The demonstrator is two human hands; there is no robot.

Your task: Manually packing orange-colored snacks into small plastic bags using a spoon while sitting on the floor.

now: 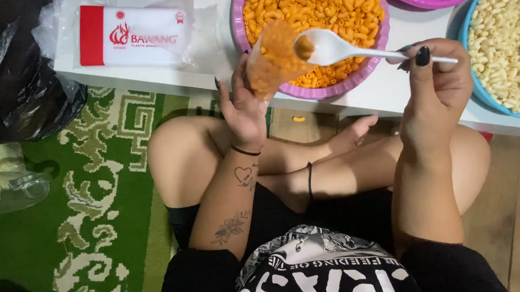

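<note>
Left hand (pixel 243 111) fingers grip bag (pixel 272 57); spoon (pixel 355 52) at mouth.

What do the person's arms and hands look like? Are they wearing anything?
Both arms are bare, with no sleeves. The left hand has a thin black band at the wrist, with a small heart tattoo and a flower tattoo up the forearm. The right hand has long nails painted black.

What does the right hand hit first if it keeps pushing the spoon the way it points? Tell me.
The right hand holds a white plastic spoon pointing left. Its bowl already sits at the mouth of the small clear bag of orange macaroni held in the left hand, so it would probably meet that bag first.
</note>
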